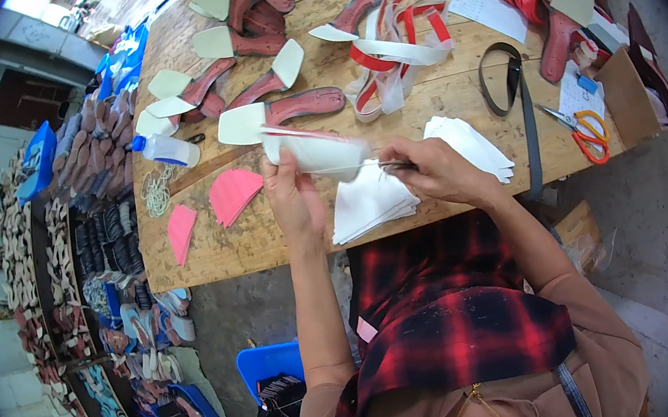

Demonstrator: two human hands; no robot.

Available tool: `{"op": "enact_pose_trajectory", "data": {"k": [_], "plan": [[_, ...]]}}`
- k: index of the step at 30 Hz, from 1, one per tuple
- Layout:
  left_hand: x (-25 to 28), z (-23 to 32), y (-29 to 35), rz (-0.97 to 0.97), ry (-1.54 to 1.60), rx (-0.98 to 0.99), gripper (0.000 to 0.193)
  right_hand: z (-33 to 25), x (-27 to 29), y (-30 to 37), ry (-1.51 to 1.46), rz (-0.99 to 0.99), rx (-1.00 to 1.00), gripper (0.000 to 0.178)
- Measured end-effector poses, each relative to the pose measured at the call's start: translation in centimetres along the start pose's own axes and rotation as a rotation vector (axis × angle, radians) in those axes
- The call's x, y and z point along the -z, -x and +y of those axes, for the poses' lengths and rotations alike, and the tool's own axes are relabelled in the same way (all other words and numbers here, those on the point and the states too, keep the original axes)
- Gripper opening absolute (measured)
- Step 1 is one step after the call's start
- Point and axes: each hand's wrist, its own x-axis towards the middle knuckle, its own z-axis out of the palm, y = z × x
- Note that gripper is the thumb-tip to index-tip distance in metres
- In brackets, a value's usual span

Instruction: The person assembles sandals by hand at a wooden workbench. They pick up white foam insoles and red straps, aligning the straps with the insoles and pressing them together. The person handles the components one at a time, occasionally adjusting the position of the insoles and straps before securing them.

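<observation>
Your left hand (293,201) pinches a pale sole piece (317,153) above the near table edge, while your right hand (434,168) closes on a thin dark tool (396,166) touching it. Far behind it, about a dozen dark-red soles with pale toe pieces (245,43) look finished. White stacks (371,202) and pink pieces (233,195) remain, so much seems left.

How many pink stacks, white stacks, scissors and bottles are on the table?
Pink paper stacks: 2
White paper stacks: 2
Orange-handled scissors: 1
Plastic bottle with blue cap: 1
Total: 6
</observation>
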Motion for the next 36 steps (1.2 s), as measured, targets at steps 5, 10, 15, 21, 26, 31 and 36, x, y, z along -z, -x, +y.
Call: {"op": "enact_pose_trajectory", "data": {"k": [5, 10, 15, 21, 26, 31, 36], "plan": [[1.5, 0.5, -0.8, 0.078, 0.177, 0.057, 0.03, 1.4, 0.4, 0.0, -0.086, 0.214, 0.011, 0.014], [2.1, 1.1, 0.0, 0.002, 0.144, 0.048, 0.026, 2.6, 2.6, 1.4, -0.191, 0.286, -0.202, 0.019], [2.9, 0.3, 0.6, -0.181, 0.221, 0.064, 0.025, 2.9, 4.4, 1.5, -0.266, 0.423, -0.22, 0.021], [2.4, -0.3, 1.8, -0.19, 0.249, 0.123, 0.024, -2.4, 3.7, 0.1, -0.668, 0.132, -0.289, 0.05], [2.8, -1.1, 2.2, -0.232, 0.208, 0.151, 0.025, -1.8, -1.3, -2.4, -0.583, -0.049, -0.201, 0.039], [2.9, -0.9, 3.1, -0.1, 0.192, 0.205, 0.032, -1.6, -2.8, -2.3, -0.617, 0.179, -0.232, 0.023], [1.9, -1.6, 5.1, -0.077, -0.198, 0.19, 0.032, -1.5, -4.1, -2.2, -0.563, 0.335, -0.274, 0.02]]}}
